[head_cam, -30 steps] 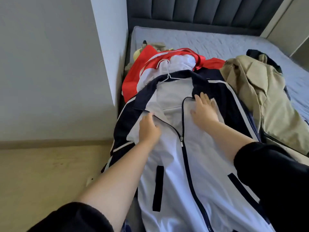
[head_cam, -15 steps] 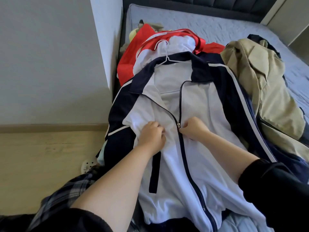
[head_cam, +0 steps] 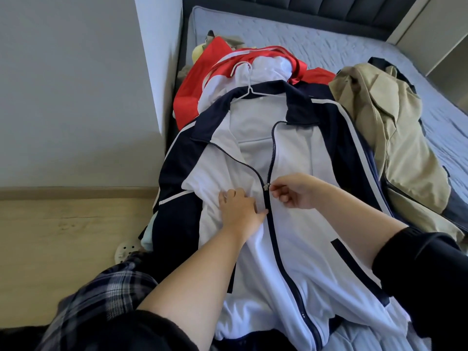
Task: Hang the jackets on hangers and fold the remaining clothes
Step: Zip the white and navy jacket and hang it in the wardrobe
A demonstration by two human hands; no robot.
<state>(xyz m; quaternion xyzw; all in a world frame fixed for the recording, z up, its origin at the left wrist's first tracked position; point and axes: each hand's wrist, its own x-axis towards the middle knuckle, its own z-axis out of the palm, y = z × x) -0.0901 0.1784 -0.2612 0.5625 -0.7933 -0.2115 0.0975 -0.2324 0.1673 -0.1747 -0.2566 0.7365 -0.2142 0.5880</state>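
- Bedroom scene: grey quilted bed (head_cam: 316,39) pushed into a wall corner, with a wooden floor (head_cam: 63,236) to the left, and the clothes are piled along the near side of the mattress.
- Front and centre is the white-and-navy jacket (head_cam: 304,236), lying face up on the bed. It's already on a white wire hanger (head_cam: 249,93), whose hook pokes out above the collar, so I'd say the hanging part is done for this one.
- The right hand (head_cam: 293,191) pinches the zipper pull (head_cam: 266,186) between thumb and forefinger, with the other fingers curled in. The pull sits about mid-chest. It's zipped below that and open in a V above.
- The left hand (head_cam: 240,211) is pressed on the front panel just beside the zip, fingers fairly flat and the thumb touching the tape. My guess is it's there to hold the cloth taut so the slider doesn't drag the fabric along.
- Zipping it part way probably keeps the jacket from sliding off that thin hanger.
- Behind it there's a red jacket (head_cam: 192,97), which also seems to be on a hanger of its own.
- On the right, a khaki jacket (head_cam: 395,148) sits in a crumpled heap and looks like it hasn't been dealt with yet.
- So plenty of the job is still left, I reckon.
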